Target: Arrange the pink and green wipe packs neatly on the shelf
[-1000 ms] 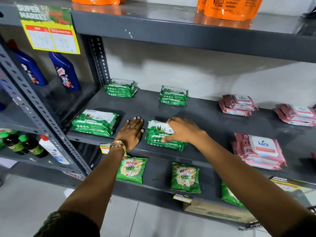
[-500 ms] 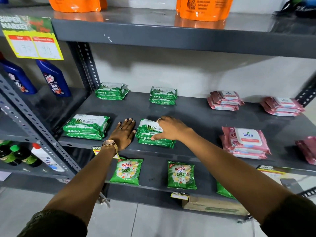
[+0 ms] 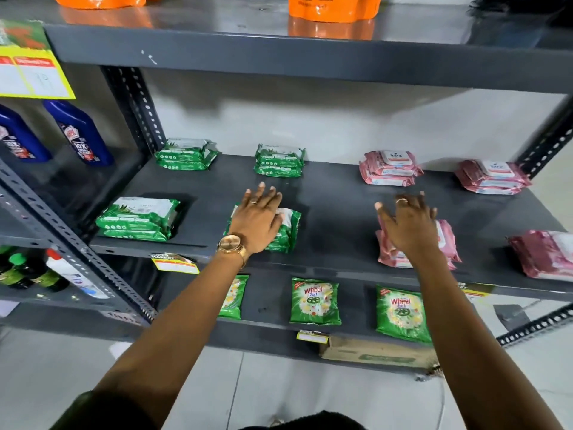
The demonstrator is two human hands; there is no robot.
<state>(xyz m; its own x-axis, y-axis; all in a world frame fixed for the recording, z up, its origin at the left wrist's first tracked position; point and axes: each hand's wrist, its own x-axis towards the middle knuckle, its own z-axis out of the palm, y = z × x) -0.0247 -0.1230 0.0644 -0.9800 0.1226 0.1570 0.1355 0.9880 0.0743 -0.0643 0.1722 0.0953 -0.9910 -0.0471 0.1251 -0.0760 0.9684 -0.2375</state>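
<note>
While the left hand lies flat, fingers spread, on the front green wipe stack, its long axis runs along the shelf. The right hand, open and gripping nothing, covers the front pink wipe stack.

Bright, even indoor light from above. Soft shadows fall under the top shelf onto the back wall. Orange bags mirror in the glossy shelf top. Wide-angle bend at the edges, uprights lean. Right hand motion-blurred at the fingertips, price sign smeared, far-right pink packs soft, centre fairly sharp
</note>
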